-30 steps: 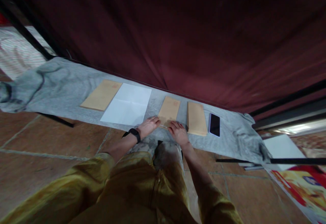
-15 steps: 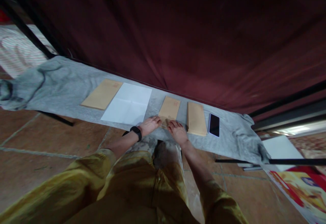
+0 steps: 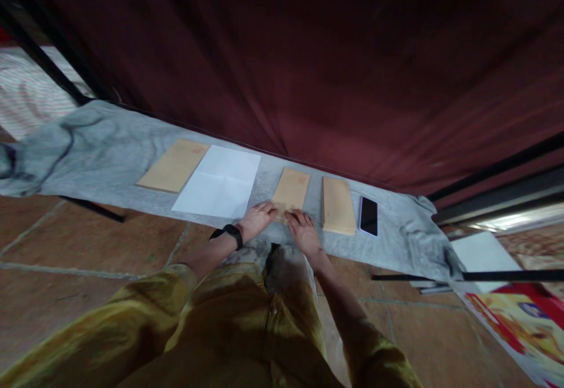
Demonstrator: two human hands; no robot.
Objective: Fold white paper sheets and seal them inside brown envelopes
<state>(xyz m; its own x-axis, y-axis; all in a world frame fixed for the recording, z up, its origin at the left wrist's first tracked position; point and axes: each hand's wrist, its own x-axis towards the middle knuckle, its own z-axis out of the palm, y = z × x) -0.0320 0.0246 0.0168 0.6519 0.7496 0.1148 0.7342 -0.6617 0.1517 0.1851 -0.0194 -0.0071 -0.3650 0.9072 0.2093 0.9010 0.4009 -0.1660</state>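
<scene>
A brown paper envelope [image 3: 291, 184] lies on the grey cloth in front of me, its near end between my hands. My left hand [image 3: 258, 218], with a black band on the wrist, has its fingers closed on the envelope's near left corner. On the near right corner, my right hand [image 3: 303, 229] pinches the same end with bent fingers. That near end looks like a flap, slightly blurred. Left of my hands is a white sheet of paper [image 3: 220, 179] with fold creases. To the right stands a stack of brown envelopes [image 3: 338, 206].
Another brown envelope pile [image 3: 176, 164] lies left of the white sheet. A phone [image 3: 369, 216] rests right of the stack. The grey cloth [image 3: 106, 159] covers a narrow table, with a dark red curtain [image 3: 308, 82] behind. A red and yellow printed package [image 3: 520, 323] is low at right.
The envelope's near end now shows a brown flap between my hands, where a thin pale edge showed before. My hands have barely moved; the view has shifted slightly.
</scene>
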